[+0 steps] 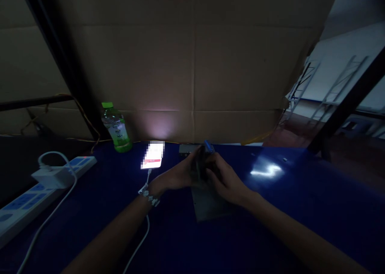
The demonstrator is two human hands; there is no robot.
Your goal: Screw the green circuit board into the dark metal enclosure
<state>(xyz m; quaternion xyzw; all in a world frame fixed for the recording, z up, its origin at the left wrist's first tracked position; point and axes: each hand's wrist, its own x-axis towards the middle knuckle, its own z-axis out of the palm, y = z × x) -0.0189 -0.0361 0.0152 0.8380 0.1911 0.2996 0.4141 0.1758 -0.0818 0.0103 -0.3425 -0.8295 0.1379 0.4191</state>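
My left hand (182, 173) is closed around a dark, blurred object (199, 166) that I cannot identify. Against the same object my right hand (224, 176) rests with bent fingers, a short blue item (208, 146) sticking up beside its fingertips. Whether the right fingers grip the blue item or the dark object is hard to make out. Under both hands a flat grey plate (207, 210) lies on the dark blue tabletop (168, 242). Just behind the hands, part of a small grey piece (185, 148) shows.
To the left, a lit phone (152, 156) lies with a white cable (147, 226) plugged in. Behind it stands a green-capped bottle (116, 129). A white power strip (81, 165) with a charger (54, 177) is at far left. A cardboard wall (192, 65) closes the back.
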